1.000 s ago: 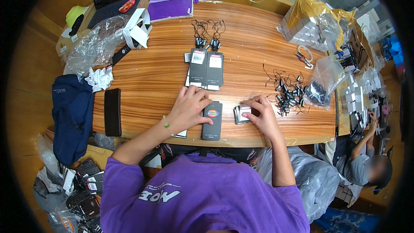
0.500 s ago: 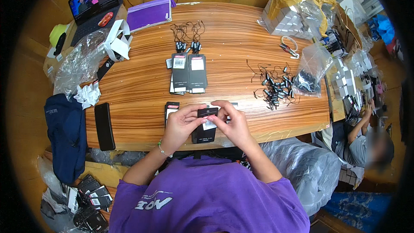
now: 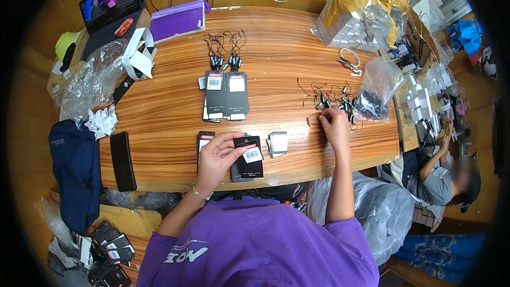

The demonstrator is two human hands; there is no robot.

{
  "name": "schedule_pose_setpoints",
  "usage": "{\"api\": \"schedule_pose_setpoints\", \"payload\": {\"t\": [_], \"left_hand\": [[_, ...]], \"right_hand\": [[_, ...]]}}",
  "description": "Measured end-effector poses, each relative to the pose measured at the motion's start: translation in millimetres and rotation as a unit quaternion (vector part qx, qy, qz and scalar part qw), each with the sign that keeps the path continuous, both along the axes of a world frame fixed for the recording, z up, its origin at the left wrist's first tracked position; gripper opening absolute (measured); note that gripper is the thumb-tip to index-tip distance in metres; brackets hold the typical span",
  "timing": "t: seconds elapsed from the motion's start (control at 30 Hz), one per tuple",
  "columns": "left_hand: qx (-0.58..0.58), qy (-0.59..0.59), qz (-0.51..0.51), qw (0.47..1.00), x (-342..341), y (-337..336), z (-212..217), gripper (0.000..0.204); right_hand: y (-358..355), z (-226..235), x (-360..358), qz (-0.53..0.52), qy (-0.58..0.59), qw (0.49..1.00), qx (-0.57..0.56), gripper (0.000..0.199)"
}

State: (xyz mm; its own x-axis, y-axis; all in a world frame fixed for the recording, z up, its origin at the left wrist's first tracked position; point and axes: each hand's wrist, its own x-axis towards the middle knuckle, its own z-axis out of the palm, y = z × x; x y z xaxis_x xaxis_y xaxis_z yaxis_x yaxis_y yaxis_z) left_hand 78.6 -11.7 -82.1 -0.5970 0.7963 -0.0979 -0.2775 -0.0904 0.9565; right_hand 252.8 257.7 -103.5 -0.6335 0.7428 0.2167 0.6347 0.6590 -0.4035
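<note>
Left hand (image 3: 219, 155) grips a flat black card package (image 3: 249, 155) with a white sticker label, thumb on its face, held at the near edge of the wooden counter (image 3: 276, 64). More black packages lie under and just left of it. Small stack of grey-white cards (image 3: 278, 143) just to its right. Right hand (image 3: 334, 125) is stretched out to a tangle of small black wired parts (image 3: 332, 100), fingers curled down on them; can't tell if it's pinching one, too small. Farther out, two black packages (image 3: 226, 94) side by side with red and white labels, small black corded pieces (image 3: 223, 61) beyond them. Clear plastic bag (image 3: 374, 87) right of the tangle holds dark parts. At the far right edge, a bag with a yellow top (image 3: 353, 18) holds white boxes. Black phone-like slab (image 3: 122, 160) at near left
</note>
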Motion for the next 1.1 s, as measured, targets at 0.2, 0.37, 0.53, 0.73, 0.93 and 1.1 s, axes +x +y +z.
{"api": "schedule_pose_setpoints", "payload": {"t": [0.2, 0.37, 0.53, 0.73, 0.93, 1.1], "left_hand": [[-0.010, 0.024, -0.043, 0.999, -3, 0, 9, 0.026], [-0.004, 0.033, -0.066, 0.997, -3, 2, 16, 0.025], [-0.020, 0.010, -0.093, 0.995, -3, 4, 23, 0.022], [-0.024, 0.057, -0.152, 0.987, 1, 9, 29, 0.015], [0.068, 0.019, -0.162, 0.984, 9, 30, 33, 0.017], [0.033, 0.041, -0.135, 0.989, 5, 32, 40, 0.020]], "right_hand": [[8, 18, 7, -0.044, 0.336, 0.900, -0.274, 0.008], [4, 48, 6, 0.003, 0.434, 0.850, -0.300, 0.006], [-18, 79, -3, 0.030, 0.403, 0.879, -0.253, 0.014], [-44, 82, -22, 0.077, 0.342, 0.824, -0.445, 0.021], [-90, 71, -53, 0.162, 0.405, 0.707, -0.557, 0.010], [-110, 75, -63, 0.144, 0.381, 0.754, -0.516, 0.011]]}}
